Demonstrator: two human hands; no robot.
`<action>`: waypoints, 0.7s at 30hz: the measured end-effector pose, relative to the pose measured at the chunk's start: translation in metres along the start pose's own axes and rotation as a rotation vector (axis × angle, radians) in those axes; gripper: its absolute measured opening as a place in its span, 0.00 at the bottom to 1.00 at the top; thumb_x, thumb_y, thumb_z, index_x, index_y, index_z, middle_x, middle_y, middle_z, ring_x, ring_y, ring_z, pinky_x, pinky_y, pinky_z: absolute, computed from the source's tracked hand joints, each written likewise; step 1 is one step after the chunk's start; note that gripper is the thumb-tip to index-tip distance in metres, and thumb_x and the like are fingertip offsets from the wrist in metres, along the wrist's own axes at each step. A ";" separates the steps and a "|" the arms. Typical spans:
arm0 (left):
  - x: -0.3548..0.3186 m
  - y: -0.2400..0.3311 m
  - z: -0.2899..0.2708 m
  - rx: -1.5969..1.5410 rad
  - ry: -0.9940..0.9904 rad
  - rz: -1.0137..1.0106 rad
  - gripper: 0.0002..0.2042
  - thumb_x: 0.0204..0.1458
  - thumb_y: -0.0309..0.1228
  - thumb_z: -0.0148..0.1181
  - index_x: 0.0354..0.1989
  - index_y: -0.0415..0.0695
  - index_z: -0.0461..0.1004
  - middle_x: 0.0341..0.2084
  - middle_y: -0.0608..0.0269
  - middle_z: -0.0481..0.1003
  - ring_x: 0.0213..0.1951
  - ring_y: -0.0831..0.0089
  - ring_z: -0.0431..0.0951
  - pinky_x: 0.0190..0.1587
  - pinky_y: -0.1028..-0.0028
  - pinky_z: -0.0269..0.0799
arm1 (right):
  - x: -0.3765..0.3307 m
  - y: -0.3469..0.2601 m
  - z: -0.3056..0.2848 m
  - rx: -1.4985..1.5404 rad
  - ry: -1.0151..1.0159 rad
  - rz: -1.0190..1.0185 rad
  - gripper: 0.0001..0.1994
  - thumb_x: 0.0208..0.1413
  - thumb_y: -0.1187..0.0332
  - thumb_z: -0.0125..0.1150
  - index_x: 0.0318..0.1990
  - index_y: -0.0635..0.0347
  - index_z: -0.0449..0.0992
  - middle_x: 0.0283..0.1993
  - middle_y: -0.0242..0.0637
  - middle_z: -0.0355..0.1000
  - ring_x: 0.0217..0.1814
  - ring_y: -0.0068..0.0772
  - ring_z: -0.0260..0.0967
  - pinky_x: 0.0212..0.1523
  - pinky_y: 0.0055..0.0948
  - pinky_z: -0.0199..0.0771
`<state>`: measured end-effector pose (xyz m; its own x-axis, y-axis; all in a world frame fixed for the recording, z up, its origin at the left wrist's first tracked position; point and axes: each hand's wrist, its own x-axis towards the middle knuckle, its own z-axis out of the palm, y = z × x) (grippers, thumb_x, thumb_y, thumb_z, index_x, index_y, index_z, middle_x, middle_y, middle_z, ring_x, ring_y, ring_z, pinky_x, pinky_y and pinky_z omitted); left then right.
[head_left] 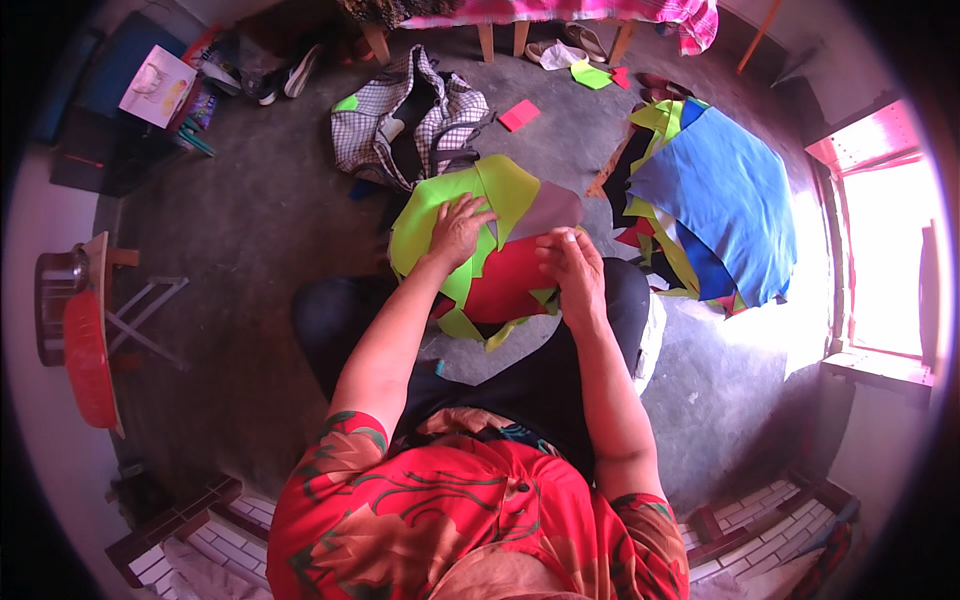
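Across my lap lies a bundle of cloth pieces, with lime-green cloth (430, 205), a red piece (500, 280) and a mauve piece (556, 207) showing. My left hand (460, 232) rests on the green cloth, its fingers spread and stretched out. Over the bundle's right edge, beside the red piece, my right hand (575, 268) is closed with thumb and fingertips pinched together. Whatever sits in that pinch, if anything, is too small to make out. Small jagged green scraps (505, 332) hang along the bundle's near edge.
A heap of cloth topped with blue (715, 190) sits on the floor to my right. Ahead are a checked bag (365, 135) and a pink-red scrap (518, 115). Shoes (300, 72) lie farther off. A wooden stand (100, 265) holds a metal pot (55, 310) at left.
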<state>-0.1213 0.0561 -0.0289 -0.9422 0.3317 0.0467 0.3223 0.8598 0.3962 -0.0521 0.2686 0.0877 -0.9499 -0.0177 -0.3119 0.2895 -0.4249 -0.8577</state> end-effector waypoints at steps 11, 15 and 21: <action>-0.011 0.031 -0.007 -0.001 0.098 0.192 0.15 0.46 0.24 0.53 0.43 0.52 0.76 0.55 0.56 0.67 0.61 0.58 0.62 0.59 0.58 0.57 | 0.004 0.008 0.003 -0.171 -0.109 0.024 0.09 0.63 0.62 0.50 0.43 0.57 0.70 0.37 0.31 0.74 0.35 0.18 0.70 0.36 0.18 0.69; -0.017 0.033 0.001 -0.001 0.095 0.196 0.11 0.46 0.28 0.56 0.39 0.52 0.78 0.52 0.56 0.70 0.59 0.60 0.65 0.56 0.60 0.59 | 0.002 0.011 0.004 -0.215 -0.132 0.026 0.10 0.63 0.62 0.50 0.43 0.57 0.70 0.37 0.30 0.74 0.35 0.18 0.70 0.36 0.18 0.69; -0.009 0.032 0.007 -0.127 0.124 0.139 0.06 0.46 0.33 0.59 0.31 0.52 0.81 0.46 0.58 0.75 0.54 0.61 0.70 0.54 0.59 0.61 | 0.003 0.016 0.004 -0.158 -0.100 0.012 0.09 0.62 0.63 0.51 0.41 0.59 0.70 0.34 0.29 0.73 0.32 0.16 0.67 0.32 0.16 0.65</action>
<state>-0.1021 0.0831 -0.0227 -0.8959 0.3868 0.2186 0.4436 0.7508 0.4895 -0.0506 0.2583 0.0749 -0.9509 -0.1150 -0.2874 0.3086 -0.2768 -0.9100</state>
